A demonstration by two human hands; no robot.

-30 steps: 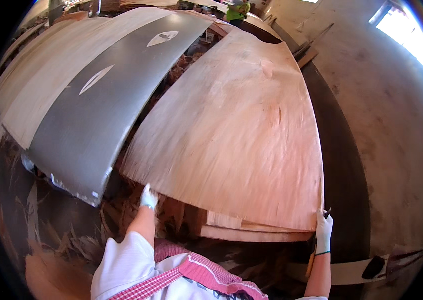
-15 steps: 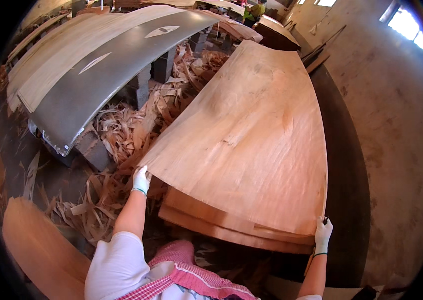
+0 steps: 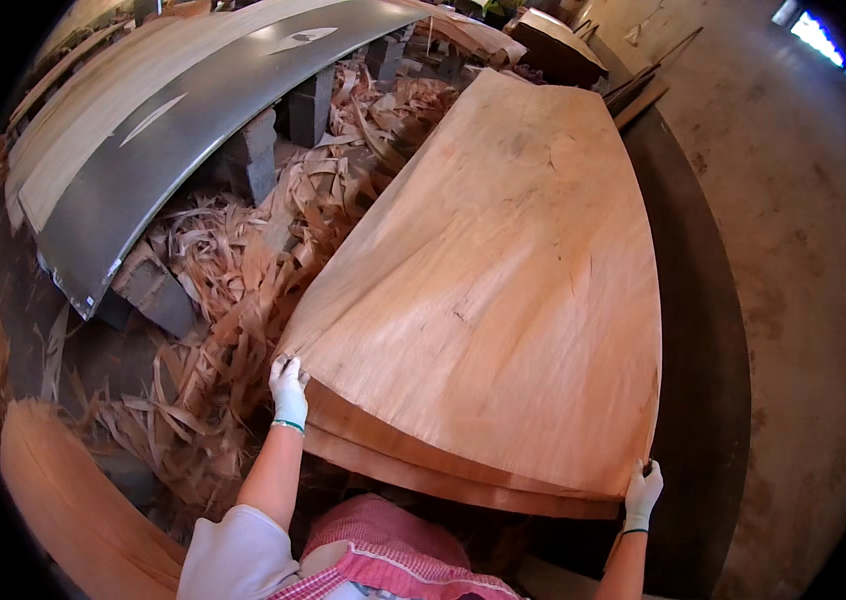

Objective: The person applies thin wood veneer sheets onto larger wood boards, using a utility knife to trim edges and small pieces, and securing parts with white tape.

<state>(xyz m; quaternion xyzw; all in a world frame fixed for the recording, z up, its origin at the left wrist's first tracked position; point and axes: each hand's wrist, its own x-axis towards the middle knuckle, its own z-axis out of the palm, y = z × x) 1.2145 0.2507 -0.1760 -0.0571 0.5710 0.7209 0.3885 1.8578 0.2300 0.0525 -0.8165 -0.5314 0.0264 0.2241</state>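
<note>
A large reddish-brown wood veneer sheet (image 3: 503, 270) stretches away from me over a stack of similar sheets (image 3: 393, 450), whose edges show below it. My left hand (image 3: 289, 388), in a white glove, is closed on the sheet's near left corner. At the near right corner my right hand (image 3: 643, 492), gloved too, grips the edge; a small dark thing shows by its fingers, too little to make out. The sheet ripples between the two hands, and its near edge sits a little above the stack.
Left of the stack lies a heap of torn veneer strips (image 3: 243, 260). Beyond it, a dark smooth panel (image 3: 163, 150) with pale sheets rests on concrete blocks (image 3: 155, 290). A curved veneer piece (image 3: 73, 500) lies at lower left. A wall (image 3: 793, 250) rises at the right.
Both hands have come lower and nearer to me, drawing the sheet's near edge along. More of the stack is covered now, and ripples have formed in the sheet.
</note>
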